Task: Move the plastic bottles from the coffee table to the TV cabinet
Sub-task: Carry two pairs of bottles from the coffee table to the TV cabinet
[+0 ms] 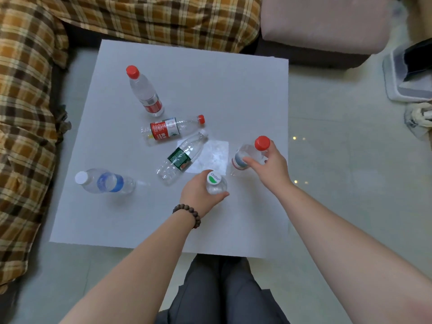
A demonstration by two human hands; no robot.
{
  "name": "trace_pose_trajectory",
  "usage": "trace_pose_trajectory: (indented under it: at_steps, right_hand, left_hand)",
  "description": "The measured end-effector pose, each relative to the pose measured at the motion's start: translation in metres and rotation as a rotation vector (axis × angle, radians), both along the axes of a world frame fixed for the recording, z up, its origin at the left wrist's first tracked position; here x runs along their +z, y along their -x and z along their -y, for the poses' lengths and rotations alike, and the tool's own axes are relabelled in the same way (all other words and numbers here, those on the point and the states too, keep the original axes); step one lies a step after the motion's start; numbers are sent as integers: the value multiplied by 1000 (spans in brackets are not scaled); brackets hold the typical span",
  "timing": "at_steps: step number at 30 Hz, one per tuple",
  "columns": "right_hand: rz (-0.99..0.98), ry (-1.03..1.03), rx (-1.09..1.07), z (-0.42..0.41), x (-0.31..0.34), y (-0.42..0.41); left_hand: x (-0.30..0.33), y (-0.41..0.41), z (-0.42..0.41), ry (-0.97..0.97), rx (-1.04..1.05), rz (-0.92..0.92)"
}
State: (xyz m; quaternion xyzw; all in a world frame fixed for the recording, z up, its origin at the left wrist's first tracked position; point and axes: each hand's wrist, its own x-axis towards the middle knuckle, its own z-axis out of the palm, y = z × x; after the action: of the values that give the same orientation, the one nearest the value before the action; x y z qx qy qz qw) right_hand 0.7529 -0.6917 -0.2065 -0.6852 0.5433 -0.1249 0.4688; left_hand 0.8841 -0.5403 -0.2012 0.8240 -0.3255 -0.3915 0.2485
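Even, soft light; faint shadows under the bottles; floor glints; edges bowed, slightly blurred.

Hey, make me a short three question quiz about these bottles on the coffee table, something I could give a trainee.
1. How many plastic bottles are on the coffee table, counting those being gripped?
2. True or false: the left hand grips the bottle with the green and white cap.
3. Which bottles lie on their sides? A) the two middle ones B) the blue-label bottle only C) none

Key
1. Six.
2. True; the right hand grips a red-capped bottle.
3. A: the red-label bottle and the green-label bottle lie flat; the far red-capped bottle stands.
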Motion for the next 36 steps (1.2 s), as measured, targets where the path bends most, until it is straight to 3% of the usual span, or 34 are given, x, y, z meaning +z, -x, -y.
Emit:
trace_pose_trajectory:
  at_steps: [12,24,36]
  right_hand:
    - [50,162,-554,-56,82,170]
    - [60,223,-1092,-145,110,378]
    - [70,231,-1309,-173,110,599]
  left_hand:
    - [87,89,73,274,-405,-23]
    - [125,303,89,361,-804,-123]
    - [139,545,111,392,-911,-138]
